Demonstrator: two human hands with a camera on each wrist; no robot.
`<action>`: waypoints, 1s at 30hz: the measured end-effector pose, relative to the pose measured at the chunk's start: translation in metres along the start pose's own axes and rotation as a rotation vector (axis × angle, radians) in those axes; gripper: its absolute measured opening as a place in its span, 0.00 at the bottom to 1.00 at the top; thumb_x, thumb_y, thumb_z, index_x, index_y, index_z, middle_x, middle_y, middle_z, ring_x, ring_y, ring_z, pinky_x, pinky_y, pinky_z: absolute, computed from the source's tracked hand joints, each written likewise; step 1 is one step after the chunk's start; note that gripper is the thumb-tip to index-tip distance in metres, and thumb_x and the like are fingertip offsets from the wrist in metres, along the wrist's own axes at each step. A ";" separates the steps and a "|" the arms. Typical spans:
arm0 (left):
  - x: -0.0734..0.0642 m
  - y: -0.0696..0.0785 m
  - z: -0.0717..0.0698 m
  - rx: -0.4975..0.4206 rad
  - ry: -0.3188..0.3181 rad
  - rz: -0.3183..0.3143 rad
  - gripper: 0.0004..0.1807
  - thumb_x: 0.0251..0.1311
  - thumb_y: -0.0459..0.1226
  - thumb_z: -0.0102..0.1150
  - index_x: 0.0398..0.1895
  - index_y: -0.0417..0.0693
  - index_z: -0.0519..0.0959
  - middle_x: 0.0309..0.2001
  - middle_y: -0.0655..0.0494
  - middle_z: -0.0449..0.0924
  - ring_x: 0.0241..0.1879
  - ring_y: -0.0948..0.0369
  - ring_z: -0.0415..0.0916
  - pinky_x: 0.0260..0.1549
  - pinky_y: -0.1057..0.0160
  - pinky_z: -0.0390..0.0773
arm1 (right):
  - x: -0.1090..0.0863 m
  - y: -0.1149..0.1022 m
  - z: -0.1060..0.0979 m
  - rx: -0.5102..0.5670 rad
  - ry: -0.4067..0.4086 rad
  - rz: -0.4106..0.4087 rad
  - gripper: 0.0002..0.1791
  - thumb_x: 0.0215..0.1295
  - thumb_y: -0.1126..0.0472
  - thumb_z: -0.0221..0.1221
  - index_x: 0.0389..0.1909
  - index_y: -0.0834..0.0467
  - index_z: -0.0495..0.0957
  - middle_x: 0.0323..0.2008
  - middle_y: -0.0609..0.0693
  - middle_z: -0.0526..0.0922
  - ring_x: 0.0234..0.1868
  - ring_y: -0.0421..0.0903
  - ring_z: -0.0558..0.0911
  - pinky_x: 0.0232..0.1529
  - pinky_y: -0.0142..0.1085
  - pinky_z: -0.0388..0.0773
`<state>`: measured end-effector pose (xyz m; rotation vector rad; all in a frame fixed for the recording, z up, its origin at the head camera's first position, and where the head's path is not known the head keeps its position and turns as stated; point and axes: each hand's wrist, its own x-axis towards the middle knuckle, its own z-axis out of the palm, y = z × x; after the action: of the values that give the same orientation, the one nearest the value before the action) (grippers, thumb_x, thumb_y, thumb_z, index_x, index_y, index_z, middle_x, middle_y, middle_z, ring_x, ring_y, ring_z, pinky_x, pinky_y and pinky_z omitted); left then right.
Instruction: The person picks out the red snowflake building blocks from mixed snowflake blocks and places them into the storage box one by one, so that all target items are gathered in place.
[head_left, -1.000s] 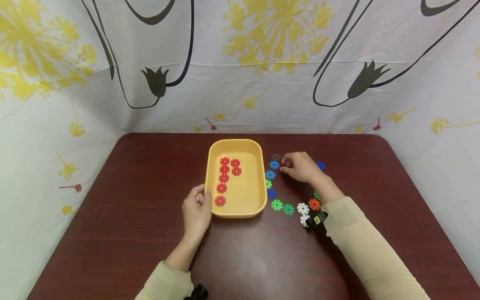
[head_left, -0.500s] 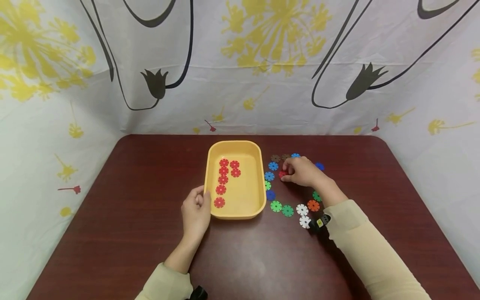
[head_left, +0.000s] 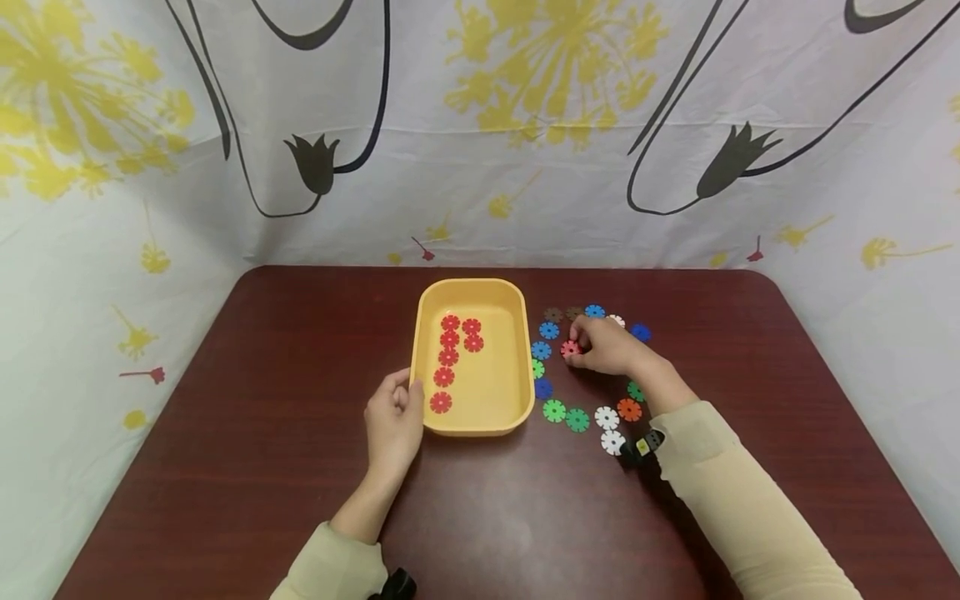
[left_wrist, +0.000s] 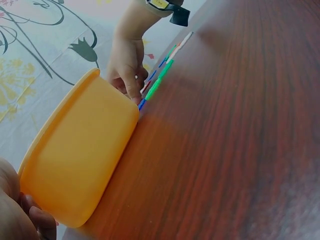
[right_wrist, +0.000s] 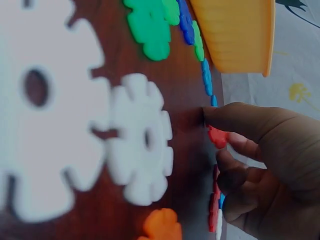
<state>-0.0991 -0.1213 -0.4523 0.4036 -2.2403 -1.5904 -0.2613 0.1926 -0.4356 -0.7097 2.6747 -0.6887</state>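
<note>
In the head view my left hand point(head_left: 395, 421) grips the left rim of a yellow plastic tray point(head_left: 498, 431), thumb at the rim and fingers curled beside it. Several red notched building discs point(head_left: 447, 357) lie inside the tray. To its right, my right hand point(head_left: 609, 347) pinches another red notched disc point(head_left: 570, 349) between thumb and fingers. The right wrist view shows this red disc point(right_wrist: 217, 136) partly covered by the fingers. Another red disc point(right_wrist: 214, 200) sits below the fingers there. In the left wrist view, the tray's outer wall point(left_wrist: 82, 150) hides its contents.
Around the right hand lies a loose ring of discs: blue point(head_left: 541, 350), green point(head_left: 577, 419), white point(head_left: 606, 417), orange point(head_left: 629, 409) and brown point(head_left: 552, 314). The dark red-brown table point(head_left: 300, 358) meets a patterned cloth point(head_left: 420, 192) at the back.
My right hand has moved the red disc toward me, away from the brown and blue discs. Several discs at the back of the ring have come into view. The left hand and tray stay put.
</note>
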 end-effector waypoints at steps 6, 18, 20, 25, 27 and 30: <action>0.001 0.000 0.000 -0.002 0.004 0.003 0.14 0.69 0.32 0.58 0.54 0.35 0.81 0.15 0.58 0.61 0.15 0.64 0.58 0.16 0.68 0.58 | -0.003 0.001 0.001 0.029 0.009 -0.011 0.19 0.62 0.61 0.70 0.45 0.61 0.71 0.31 0.52 0.77 0.30 0.48 0.74 0.34 0.41 0.74; 0.001 0.000 0.001 0.001 -0.005 -0.002 0.14 0.69 0.33 0.59 0.54 0.36 0.81 0.15 0.58 0.62 0.15 0.65 0.57 0.15 0.69 0.57 | -0.005 -0.003 -0.004 0.027 0.049 -0.027 0.18 0.64 0.58 0.70 0.48 0.64 0.79 0.32 0.51 0.82 0.29 0.46 0.77 0.32 0.39 0.77; 0.001 0.000 0.001 -0.001 -0.006 -0.005 0.14 0.69 0.33 0.58 0.54 0.35 0.81 0.15 0.58 0.62 0.15 0.64 0.57 0.15 0.69 0.57 | -0.004 -0.007 -0.006 0.043 0.106 -0.046 0.18 0.63 0.57 0.70 0.47 0.63 0.80 0.32 0.51 0.82 0.29 0.46 0.76 0.32 0.39 0.77; 0.000 0.000 0.001 -0.005 0.001 -0.008 0.14 0.69 0.33 0.59 0.54 0.35 0.81 0.16 0.58 0.62 0.15 0.65 0.58 0.15 0.69 0.57 | 0.001 -0.020 -0.010 0.115 0.201 -0.103 0.18 0.63 0.55 0.71 0.48 0.62 0.81 0.34 0.51 0.83 0.30 0.47 0.77 0.33 0.39 0.78; 0.000 0.000 0.001 -0.004 0.003 -0.004 0.14 0.69 0.33 0.59 0.53 0.35 0.81 0.16 0.58 0.62 0.15 0.65 0.58 0.15 0.69 0.57 | 0.003 -0.026 -0.010 0.137 0.221 -0.122 0.18 0.63 0.55 0.71 0.48 0.61 0.81 0.33 0.50 0.83 0.30 0.46 0.77 0.32 0.39 0.78; -0.001 0.000 0.001 -0.004 0.003 -0.002 0.14 0.69 0.33 0.59 0.54 0.35 0.81 0.16 0.58 0.61 0.15 0.65 0.58 0.16 0.69 0.58 | 0.006 -0.037 -0.009 0.151 0.248 -0.152 0.18 0.62 0.55 0.71 0.48 0.60 0.81 0.32 0.49 0.82 0.28 0.45 0.77 0.31 0.39 0.77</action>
<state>-0.0991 -0.1200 -0.4523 0.4070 -2.2343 -1.5940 -0.2560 0.1647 -0.4100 -0.8421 2.7676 -1.0702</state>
